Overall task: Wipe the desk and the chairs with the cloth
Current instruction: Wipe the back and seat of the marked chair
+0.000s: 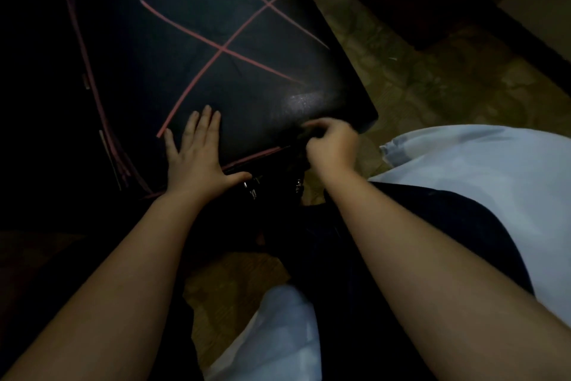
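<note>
The chair seat is dark and roughly square. It is turned in the view so that its near edge runs from near left up toward far right. Pink lines cross at its middle.

The right hand sits at the near right corner of the seat. Its grip is closed, with the fingers curled round a dark bunched thing that looks like the cloth. The light is too dim to be sure of the cloth's outline. Because it is bunched up, no long axis or pointing direction can be made out, though some of it seems to hang over the near edge.

The left hand lies flat on the seat's near edge, well apart to the left. Its fingers are straight and point toward the far side, and it holds nothing. It appears to be steadying the chair.

The right hand is the one at the cloth. From its grip, nearly all of the seat lies to the far left, with a dull patch just beyond the knuckles. A wiping stroke would most likely run from this corner toward the crossing lines. The patterned floor shows to the right of the seat.
</note>
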A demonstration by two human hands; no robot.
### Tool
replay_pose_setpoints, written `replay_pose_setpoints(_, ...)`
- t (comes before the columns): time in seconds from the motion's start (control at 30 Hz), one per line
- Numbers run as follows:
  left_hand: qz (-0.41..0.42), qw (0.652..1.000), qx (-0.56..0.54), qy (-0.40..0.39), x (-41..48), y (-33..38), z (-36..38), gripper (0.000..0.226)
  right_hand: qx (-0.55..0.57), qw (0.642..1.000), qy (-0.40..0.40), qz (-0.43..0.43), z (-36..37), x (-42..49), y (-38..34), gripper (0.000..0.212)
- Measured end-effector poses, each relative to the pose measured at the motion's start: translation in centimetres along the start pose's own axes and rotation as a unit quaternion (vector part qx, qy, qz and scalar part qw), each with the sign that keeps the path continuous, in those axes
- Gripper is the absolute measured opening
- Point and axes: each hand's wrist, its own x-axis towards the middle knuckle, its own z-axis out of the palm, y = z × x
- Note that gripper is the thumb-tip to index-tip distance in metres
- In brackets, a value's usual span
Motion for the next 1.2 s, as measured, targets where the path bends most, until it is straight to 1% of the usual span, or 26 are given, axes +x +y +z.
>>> replay_pose_setpoints(0.07, 0.002, 1.000, -0.007, 0.002, -0.2, 0.0, 0.0, 0.124, 0.030, 0.997, 0.044, 0.057, -1.2, 1.3, 0.3, 0.036)
replay_pose_setpoints(0.1, 0.003, 1.000, -0.006, 0.002, -0.3, 0.1, 0.0, 0.123, 0.014, 0.997, 0.056, 0.056, -1.1, 1.3, 0.5, 0.035)
replay_pose_setpoints(0.17, 0.000, 1.000, 0.002, -0.001, -0.4, 0.3, 0.1, 0.123, -0.021, 0.998, 0.058, 0.010, 0.6, -0.1, 0.4, 0.033)
replay_pose_setpoints(0.23, -0.008, 1.000, 0.009, -0.003, -0.4, 0.6, 0.1, 0.124, -0.028, 0.999, 0.026, -0.039, 2.8, -2.5, 0.2, 0.033)
replay_pose_setpoints(0.3, -0.014, 1.000, 0.011, 0.000, -0.2, 0.7, 0.1, 0.125, -0.013, 0.997, -0.031, -0.072, 3.7, -3.8, 0.2, 0.035)
replay_pose_setpoints(0.33, -0.014, 1.000, 0.011, -0.001, -0.2, 0.5, 0.1, 0.125, -0.006, 0.995, -0.047, -0.084, 3.6, -3.7, 0.0, 0.036)
replay_pose_setpoints(0.37, -0.012, 1.000, 0.009, -0.003, -0.2, 0.4, 0.1, 0.125, 0.000, 0.995, -0.043, -0.088, 3.1, -3.1, -0.1, 0.037)
replay_pose_setpoints(0.4, -0.009, 1.000, 0.007, -0.004, -0.2, 0.3, 0.0, 0.124, 0.009, 0.997, -0.019, -0.077, 2.5, -2.2, 0.0, 0.037)
replay_pose_setpoints(0.5, 0.000, 1.000, -0.001, -0.001, -0.3, 0.3, 0.1, 0.124, 0.050, 0.993, 0.099, 0.029, 0.6, 0.8, 0.7, 0.037)
replay_pose_setpoints(0.53, 0.000, 1.000, -0.002, 0.000, -0.3, 0.3, 0.1, 0.124, 0.047, 0.991, 0.118, 0.043, 0.8, 1.1, 1.1, 0.037)
replay_pose_setpoints(0.57, -0.002, 1.000, -0.001, 0.000, -0.3, 0.5, 0.1, 0.124, 0.028, 0.992, 0.118, 0.034, 1.3, 0.6, 1.0, 0.036)
replay_pose_setpoints(0.67, -0.012, 1.000, 0.005, 0.004, -0.2, 0.9, 0.3, 0.126, 0.011, 0.998, 0.052, -0.033, 3.9, -2.6, 0.5, 0.035)
replay_pose_setpoints(0.73, -0.017, 1.000, 0.010, 0.002, 0.0, 1.1, 0.2, 0.128, 0.016, 0.998, -0.001, -0.052, 4.3, -3.7, 0.3, 0.034)
replay_pose_setpoints(0.77, -0.017, 1.000, 0.011, 0.000, 0.1, 1.1, 0.2, 0.128, 0.015, 0.998, -0.011, -0.060, 3.8, -3.4, 0.1, 0.035)
replay_pose_setpoints(0.83, -0.014, 1.000, 0.008, -0.003, 0.1, 1.0, 0.1, 0.128, 0.027, 0.998, 0.019, -0.052, 2.3, -1.6, 0.3, 0.038)
replay_pose_setpoints(0.9, -0.009, 1.000, 0.002, -0.003, 0.0, 0.9, 0.2, 0.128, 0.059, 0.995, 0.082, 0.028, 0.3, 0.9, 0.9, 0.036)
replay_pose_setpoints(0.93, -0.009, 1.000, 0.004, 0.000, 0.0, 0.9, 0.2, 0.128, 0.065, 0.991, 0.099, 0.068, -0.1, 1.8, 1.4, 0.035)
replay_pose_setpoints(0.97, -0.010, 1.000, 0.006, 0.003, 0.0, 0.9, 0.2, 0.129, 0.055, 0.990, 0.100, 0.085, 0.0, 2.0, 1.6, 0.033)
replay_pose_setpoints(1.03, -0.013, 1.000, 0.013, 0.009, 0.0, 1.0, 0.4, 0.128, 0.010, 0.997, 0.066, 0.042, 1.6, 0.3, 1.0, 0.033)
replay_pose_setpoints(1.1, -0.016, 1.000, 0.017, 0.008, 0.0, 1.1, 0.5, 0.128, -0.013, 1.000, -0.002, -0.028, 3.5, -2.9, 0.1, 0.032)
replay_pose_setpoints(1.13, -0.016, 1.000, 0.017, 0.005, 0.0, 1.1, 0.4, 0.128, -0.010, 0.998, -0.039, -0.048, 3.9, -4.1, -0.1, 0.032)
replay_pose_setpoints(1.17, -0.015, 1.000, 0.017, 0.002, 0.0, 1.0, 0.4, 0.127, -0.003, 0.997, -0.055, -0.062, 4.0, -4.8, -0.2, 0.032)
replay_pose_setpoints(1.2, -0.013, 1.000, 0.014, 0.000, 0.1, 0.9, 0.4, 0.127, 0.009, 0.997, -0.052, -0.059, 3.9, -4.5, -0.2, 0.033)
